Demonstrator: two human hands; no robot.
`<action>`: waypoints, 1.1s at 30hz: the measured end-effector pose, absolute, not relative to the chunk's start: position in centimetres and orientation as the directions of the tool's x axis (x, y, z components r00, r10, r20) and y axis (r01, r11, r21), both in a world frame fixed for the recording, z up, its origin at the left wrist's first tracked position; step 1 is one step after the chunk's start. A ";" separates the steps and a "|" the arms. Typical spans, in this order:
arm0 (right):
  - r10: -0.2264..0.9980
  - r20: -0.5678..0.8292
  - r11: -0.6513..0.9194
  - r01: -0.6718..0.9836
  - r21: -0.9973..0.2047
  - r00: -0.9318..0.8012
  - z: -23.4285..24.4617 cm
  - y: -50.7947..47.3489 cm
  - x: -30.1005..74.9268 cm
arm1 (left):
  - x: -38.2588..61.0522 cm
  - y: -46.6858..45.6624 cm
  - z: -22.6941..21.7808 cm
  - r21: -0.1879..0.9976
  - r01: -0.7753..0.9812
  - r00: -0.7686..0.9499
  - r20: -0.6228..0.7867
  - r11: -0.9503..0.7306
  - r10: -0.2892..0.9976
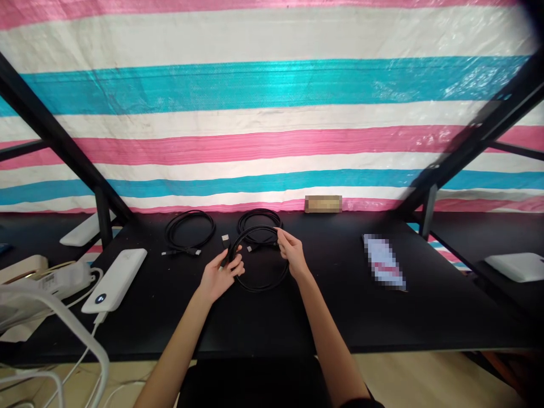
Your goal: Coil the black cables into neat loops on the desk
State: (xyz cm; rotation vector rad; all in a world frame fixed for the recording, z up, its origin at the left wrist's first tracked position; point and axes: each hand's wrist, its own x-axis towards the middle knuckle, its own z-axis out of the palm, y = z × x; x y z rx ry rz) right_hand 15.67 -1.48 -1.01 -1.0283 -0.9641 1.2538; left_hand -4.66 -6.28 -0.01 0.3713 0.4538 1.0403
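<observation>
A black USB cable [260,290] hangs in a loose coil between my two hands, just above the black table. My left hand [221,275] is closed around the coil's left side near a USB plug [225,241] that points up. With thumb and fingers pinched, my right hand [291,248] grips the upper right of the same coil. Behind it a second coiled black cable [260,211] lies on the table, partly hidden by the held one. Further left rests another coiled black cable [190,229], its two plugs toward me.
On the left lies a white power bank [117,277] with a white cable plugged in, beside a white power strip [70,280]. A blurred packet [383,262] is at the right, a blurred tan box [323,204] at the back. Black metal posts [429,212] flank the table.
</observation>
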 end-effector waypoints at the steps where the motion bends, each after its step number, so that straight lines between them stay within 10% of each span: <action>1: 0.999 0.004 0.016 -0.283 -0.959 0.042 -0.9 -1.5 15.7 | -4.7 -6.3 0.1 0.497 -0.736 0.431 -0.181 0.461 0.884; 19: 0.946 -0.037 -0.065 -0.077 -0.995 -0.321 -0.4 -2.5 15.0 | -5.0 -6.4 -0.9 0.670 -0.593 0.524 -0.100 0.446 0.846; 33: 0.906 -0.067 -0.187 -0.253 -0.949 -0.419 -0.9 -3.4 12.6 | -5.2 -5.8 -0.1 0.362 -0.929 0.054 -0.084 0.081 0.995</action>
